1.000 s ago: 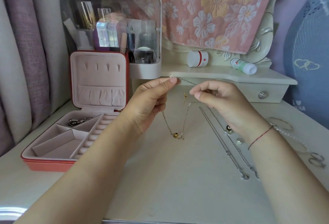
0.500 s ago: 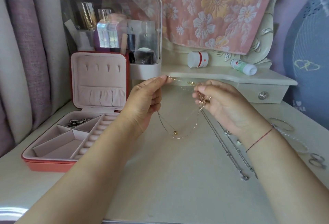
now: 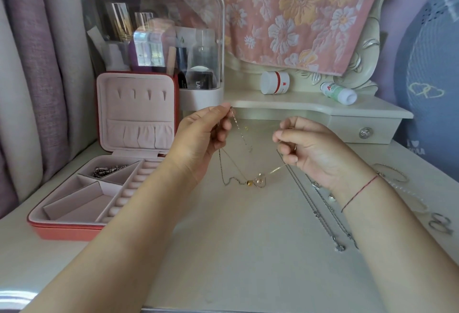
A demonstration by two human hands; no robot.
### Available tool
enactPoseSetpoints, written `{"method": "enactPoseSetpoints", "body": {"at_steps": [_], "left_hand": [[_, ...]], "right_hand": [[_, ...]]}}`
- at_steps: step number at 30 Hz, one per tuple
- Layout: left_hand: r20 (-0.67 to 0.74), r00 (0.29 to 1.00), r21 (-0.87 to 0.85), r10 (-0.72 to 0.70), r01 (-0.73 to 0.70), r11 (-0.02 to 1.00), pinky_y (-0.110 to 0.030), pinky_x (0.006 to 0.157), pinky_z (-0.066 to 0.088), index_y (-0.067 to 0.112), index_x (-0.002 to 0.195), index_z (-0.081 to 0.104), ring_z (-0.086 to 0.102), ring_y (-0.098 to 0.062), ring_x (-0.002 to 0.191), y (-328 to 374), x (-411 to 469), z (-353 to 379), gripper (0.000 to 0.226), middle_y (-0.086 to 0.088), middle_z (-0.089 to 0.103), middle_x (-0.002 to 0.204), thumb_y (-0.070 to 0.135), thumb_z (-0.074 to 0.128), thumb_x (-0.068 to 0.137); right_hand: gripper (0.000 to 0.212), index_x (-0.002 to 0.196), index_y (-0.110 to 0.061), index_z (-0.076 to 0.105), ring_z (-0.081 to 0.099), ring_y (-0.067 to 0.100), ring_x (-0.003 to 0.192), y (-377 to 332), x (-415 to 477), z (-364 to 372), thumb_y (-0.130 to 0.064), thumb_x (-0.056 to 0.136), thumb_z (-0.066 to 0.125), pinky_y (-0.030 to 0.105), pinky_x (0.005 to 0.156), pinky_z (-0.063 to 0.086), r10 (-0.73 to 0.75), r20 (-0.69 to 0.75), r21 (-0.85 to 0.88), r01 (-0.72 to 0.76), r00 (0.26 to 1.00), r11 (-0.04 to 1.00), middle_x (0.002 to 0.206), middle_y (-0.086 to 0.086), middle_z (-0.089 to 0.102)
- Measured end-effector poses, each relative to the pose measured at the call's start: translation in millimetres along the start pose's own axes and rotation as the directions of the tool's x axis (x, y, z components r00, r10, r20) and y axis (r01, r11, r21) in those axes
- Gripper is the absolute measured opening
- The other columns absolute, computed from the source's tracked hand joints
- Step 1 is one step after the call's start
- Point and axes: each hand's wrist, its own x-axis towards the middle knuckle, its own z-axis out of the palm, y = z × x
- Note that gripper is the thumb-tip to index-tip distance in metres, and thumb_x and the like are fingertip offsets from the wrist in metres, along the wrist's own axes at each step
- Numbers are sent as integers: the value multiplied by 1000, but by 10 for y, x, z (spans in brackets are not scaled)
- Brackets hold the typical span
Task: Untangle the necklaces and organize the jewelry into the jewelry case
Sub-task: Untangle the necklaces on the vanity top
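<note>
A thin gold necklace (image 3: 258, 181) with small round pendants hangs in a loop above the tabletop, its low point touching the surface. My left hand (image 3: 201, 138) pinches one end of it between thumb and forefinger. My right hand (image 3: 308, 149) pinches the other strand. The pink jewelry case (image 3: 74, 223) lies open at the left, lid upright, with a dark silver piece (image 3: 106, 171) in its back compartment. Two silver chains (image 3: 320, 213) lie on the table under my right wrist.
Bangles (image 3: 395, 173), a pearl strand and rings (image 3: 439, 223) lie at the right. A clear cosmetics box (image 3: 159, 39) stands behind the case. A white jar (image 3: 274, 82) and a small bottle (image 3: 337, 92) rest on the raised shelf with a drawer knob (image 3: 365, 133).
My hands have moved apart, spreading the gold necklace wider. Its pendants have slid down to the loop's low point, and a short end now dangles from my left fingers.
</note>
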Motion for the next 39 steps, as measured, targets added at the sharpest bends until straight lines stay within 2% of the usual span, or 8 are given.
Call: {"method": "enactPoseSetpoints", "body": {"at_steps": [7, 11, 16, 20, 24, 29, 32, 39], "left_hand": [[113, 992, -104, -55, 67, 992, -17, 43, 25, 19, 74, 57, 36, -7, 47, 39, -23, -26, 22, 5, 47, 62, 27, 56, 94], [217, 976, -128, -24, 53, 990, -19, 42, 14, 19, 82, 65, 28, -4, 42, 43, -38, -16, 15, 7, 42, 58, 31, 57, 87], [282, 959, -105, -3, 34, 994, -19, 41, 14, 19, 87, 72, 24, -5, 40, 39, -50, -11, 18, 7, 43, 52, 29, 58, 85], [312, 950, -65, -9, 31, 997, -21, 41, 13, 18, 87, 74, 25, -6, 38, 28, -54, 12, 20, 6, 45, 51, 28, 57, 84], [333, 942, -68, -25, 50, 996, -17, 36, 20, 13, 93, 71, 30, -7, 36, 40, -61, 29, 21, 4, 48, 50, 25, 54, 87], [228, 971, 8, -69, 69, 998, -18, 38, 26, 15, 87, 68, 38, -9, 41, 42, -37, 11, 23, 4, 50, 57, 22, 48, 96], [171, 982, -32, -76, 82, 996, -19, 40, 30, 15, 79, 61, 40, -10, 45, 47, -25, -9, 25, 3, 50, 60, 18, 44, 97], [62, 996, -114, -65, 72, 991, -21, 59, 45, 14, 74, 57, 51, -12, 60, 11, 31, -43, 25, 1, 55, 66, 14, 44, 95]], "right_hand": [[19, 83, -17, 54, 51, 9, 55, -24, 28, -52, 0, 92, 50, 18, 55, 45, -15, 7, 178, 14, 1000, 984, 65, 0, 59], [27, 85, -15, 66, 53, 6, 61, 46, 38, -48, 3, 93, 48, 19, 67, 44, -91, -23, -146, 87, 996, 985, 68, -3, 60], [25, 94, -20, 72, 45, 5, 65, 170, 20, 97, -7, 95, 51, 15, 66, 36, -155, 70, -528, 168, 985, 833, 64, -19, 58], [20, 100, -20, 70, 48, -2, 68, 204, -4, 178, -35, 90, 60, 17, 70, 36, -65, 183, -421, 138, 981, 896, 68, -25, 61], [24, 95, -17, 69, 49, 4, 79, 173, -41, 159, -35, 80, 67, 25, 77, 35, -10, 308, -326, 116, 951, 938, 95, -4, 67], [8, 69, -25, 68, 57, 7, 89, 93, 1, 62, -29, 76, 68, 27, 82, 39, -35, 225, -181, 77, 974, 980, 93, -2, 66], [15, 80, -25, 62, 61, 8, 93, 33, 38, 2, -37, 75, 69, 27, 82, 43, -49, 145, -31, 54, 988, 998, 98, -3, 69], [29, 51, -24, 54, 45, 11, 59, -89, -7, -6, -30, 79, 57, 21, 59, 39, -112, 22, 274, 101, 994, 956, 68, -1, 53]]}}
